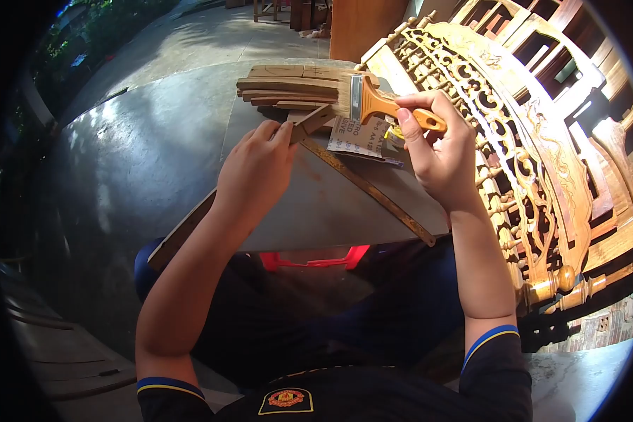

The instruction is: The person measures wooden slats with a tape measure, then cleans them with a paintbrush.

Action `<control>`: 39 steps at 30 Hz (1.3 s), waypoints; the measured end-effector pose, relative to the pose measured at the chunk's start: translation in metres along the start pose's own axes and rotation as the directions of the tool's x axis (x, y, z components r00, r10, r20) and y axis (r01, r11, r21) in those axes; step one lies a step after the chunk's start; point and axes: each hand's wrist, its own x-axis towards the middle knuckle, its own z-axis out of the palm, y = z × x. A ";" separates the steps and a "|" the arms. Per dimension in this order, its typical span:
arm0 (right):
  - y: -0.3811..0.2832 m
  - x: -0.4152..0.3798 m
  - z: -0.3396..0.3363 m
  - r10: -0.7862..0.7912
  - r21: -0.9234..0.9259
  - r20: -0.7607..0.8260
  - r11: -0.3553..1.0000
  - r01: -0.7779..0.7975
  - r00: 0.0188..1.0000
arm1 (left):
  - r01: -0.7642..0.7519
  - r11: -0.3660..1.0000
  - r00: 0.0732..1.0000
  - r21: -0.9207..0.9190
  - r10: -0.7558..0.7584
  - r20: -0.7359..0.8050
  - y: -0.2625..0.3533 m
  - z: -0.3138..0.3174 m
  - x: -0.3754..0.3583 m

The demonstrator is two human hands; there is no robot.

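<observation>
Our right hand point(443, 151) grips the brush point(378, 105) by the wood stack point(278, 83)! Our left hand point(255, 169) pinches a strip point(314, 124) nearby.

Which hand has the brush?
The right hand. It pinches the orange brush between thumb and fingers, while the left hand grips a piece of wood.

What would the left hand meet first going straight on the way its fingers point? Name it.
Probably the stacked wooden strips, just ahead of the left hand; its height is unclear, so it might pass over them.
</observation>
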 end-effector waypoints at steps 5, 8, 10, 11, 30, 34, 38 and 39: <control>-0.005 -0.004 0.000 0.007 0.161 0.157 0.986 -0.033 0.988 | 0.015 1.000 1.000 -0.027 -0.015 0.013 0.001 -0.003 -0.001; 0.003 -0.002 0.002 -0.013 0.065 0.046 0.998 0.010 0.999 | 0.009 0.999 1.000 -0.033 -0.010 -0.019 0.004 -0.006 0.001; -0.002 -0.005 -0.001 0.010 0.264 0.231 0.962 -0.073 0.973 | -0.009 1.000 1.000 -0.014 0.009 0.021 -0.003 -0.006 0.001; -0.004 -0.007 -0.002 0.011 0.354 0.322 0.926 -0.131 0.947 | -0.019 1.000 0.999 -0.005 0.019 0.045 -0.005 -0.006 0.000; 0.003 0.005 -0.029 0.080 0.217 0.612 0.939 -0.265 0.787 | 0.100 0.994 0.993 -0.052 -0.103 -0.065 -0.021 -0.019 0.006; 0.010 0.004 0.021 0.080 0.305 0.559 0.906 -0.295 0.825 | 0.052 0.997 0.996 -0.063 -0.057 -0.075 -0.013 -0.018 0.007; 0.019 0.018 0.042 -0.029 0.351 0.378 0.929 -0.114 0.926 | 0.046 0.997 0.996 -0.055 -0.050 -0.079 -0.017 -0.015 0.005; 0.020 0.019 0.044 -0.077 0.380 0.334 0.923 -0.059 0.940 | 0.063 0.997 0.995 -0.053 -0.067 -0.070 -0.018 -0.016 0.004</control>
